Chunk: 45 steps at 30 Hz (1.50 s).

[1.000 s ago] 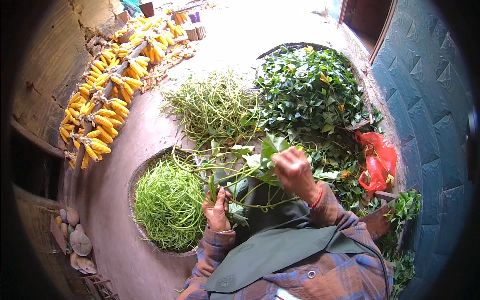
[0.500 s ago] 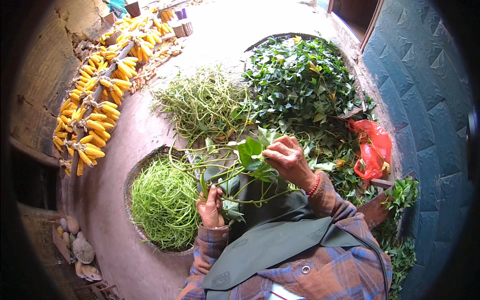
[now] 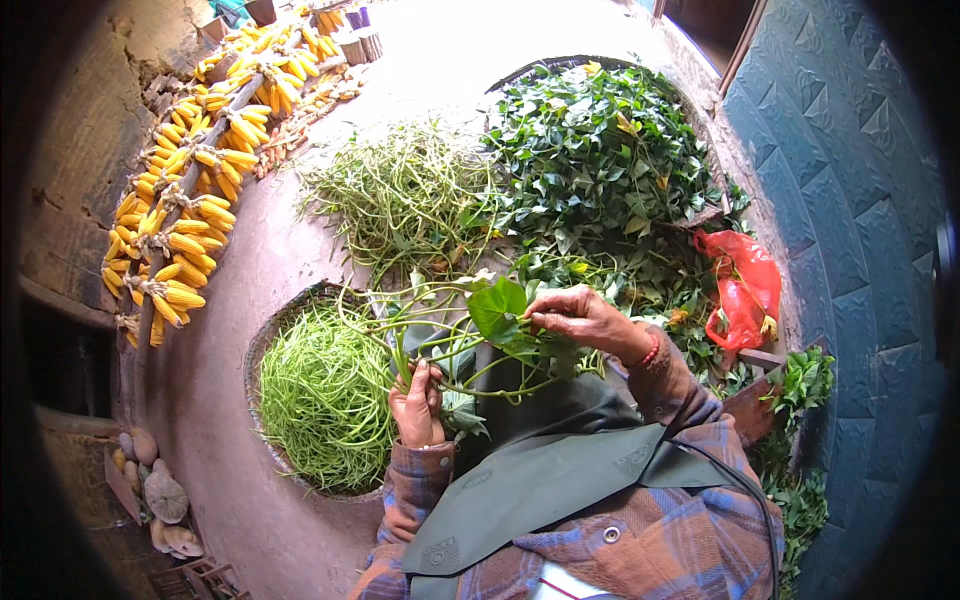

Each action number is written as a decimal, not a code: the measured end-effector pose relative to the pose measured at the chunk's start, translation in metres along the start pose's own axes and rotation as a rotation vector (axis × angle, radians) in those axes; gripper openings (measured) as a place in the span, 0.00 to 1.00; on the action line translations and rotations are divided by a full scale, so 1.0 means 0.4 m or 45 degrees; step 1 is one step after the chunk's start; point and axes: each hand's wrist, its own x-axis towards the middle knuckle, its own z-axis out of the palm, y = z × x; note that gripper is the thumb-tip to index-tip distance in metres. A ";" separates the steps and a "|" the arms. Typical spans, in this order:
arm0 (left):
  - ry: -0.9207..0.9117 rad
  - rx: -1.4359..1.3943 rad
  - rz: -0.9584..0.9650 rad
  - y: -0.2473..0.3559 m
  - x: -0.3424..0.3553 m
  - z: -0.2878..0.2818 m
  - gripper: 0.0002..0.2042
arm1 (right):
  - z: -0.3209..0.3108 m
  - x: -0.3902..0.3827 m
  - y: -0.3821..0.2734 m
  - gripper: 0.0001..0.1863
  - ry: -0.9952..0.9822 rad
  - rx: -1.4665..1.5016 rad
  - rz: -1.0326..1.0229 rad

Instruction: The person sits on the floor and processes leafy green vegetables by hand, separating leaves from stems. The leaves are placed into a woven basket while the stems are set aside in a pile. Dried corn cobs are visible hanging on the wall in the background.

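Note:
Over my lap, my left hand [image 3: 418, 405] is closed around the lower stems of a leafy green vine [image 3: 408, 362]. Thin curved stems arch out of that grip to both sides. My right hand [image 3: 588, 322], with a red bead bracelet at the wrist, pinches the edge of a broad green leaf [image 3: 497, 308] on the same bunch. Left of my left hand stands a round basket [image 3: 254, 372] heaped with thin, bare green stems [image 3: 325, 405]. Beyond my hands lies a tangled pile of pale vines [image 3: 405, 190]. A larger heap of dark leafy vines [image 3: 600, 150] rises to its right.
Yellow corn cobs [image 3: 185, 240] hang bundled along a pole at the left. A red plastic bag [image 3: 745, 290] lies at the right, near a blue-green embossed panel [image 3: 850, 290]. Pumpkins [image 3: 165, 495] sit at lower left. A dark green apron [image 3: 530, 500] covers my lap.
My right hand has shifted slightly down and turned flatter, its fingers now at the edge of the broad leaf. My left hand keeps its hold on the stems, nearly in place.

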 end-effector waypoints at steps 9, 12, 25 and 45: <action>-0.001 0.078 0.078 0.010 -0.005 0.015 0.03 | -0.020 0.000 0.005 0.14 -0.293 -0.397 -0.070; 0.007 0.096 0.090 0.016 -0.010 0.025 0.03 | -0.001 -0.003 -0.007 0.15 -0.368 -0.389 -0.052; 0.015 0.104 0.012 -0.021 -0.007 0.012 0.02 | -0.057 -0.003 0.124 0.07 1.136 -0.934 -0.219; 0.078 0.020 -0.136 -0.031 0.031 -0.027 0.05 | -0.301 -0.404 0.152 0.04 1.331 1.016 -0.166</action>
